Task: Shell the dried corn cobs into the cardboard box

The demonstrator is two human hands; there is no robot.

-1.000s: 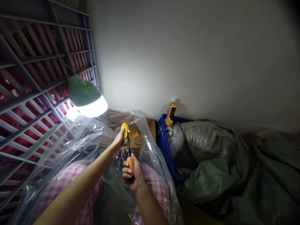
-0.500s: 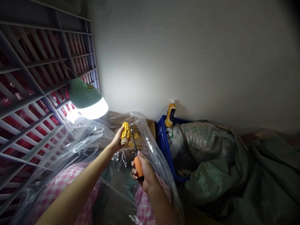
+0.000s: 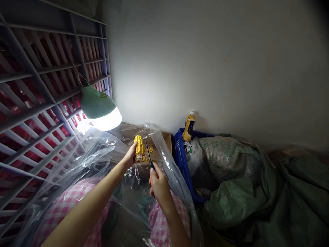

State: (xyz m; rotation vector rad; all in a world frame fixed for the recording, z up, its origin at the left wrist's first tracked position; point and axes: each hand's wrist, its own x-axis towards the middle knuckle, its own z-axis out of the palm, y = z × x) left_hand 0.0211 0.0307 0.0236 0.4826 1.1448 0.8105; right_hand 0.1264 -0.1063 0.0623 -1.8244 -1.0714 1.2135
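My left hand (image 3: 130,157) grips a yellow corn cob (image 3: 139,147) and holds it upright over a cardboard box (image 3: 166,140) with loose kernels in it. The cob's lower part is stripped bare. My right hand (image 3: 158,183) is wrapped round the orange handle of a screwdriver (image 3: 149,157). Its dark shaft points up and to the left, and its tip sits just right of the cob. Both hands work above clear plastic sheeting (image 3: 110,151) draped over my lap.
A lit lamp with a green shade (image 3: 100,109) hangs on a slatted rack (image 3: 38,89) at left. A blue crate (image 3: 182,161) stands right of the box, with a yellow bottle (image 3: 189,126) behind it by the white wall. Green sacks (image 3: 231,171) are heaped at right.
My right hand has drawn the screwdriver off the cob and turned, so the orange handle is now hidden in the palm. The left hand still holds the cob in place.
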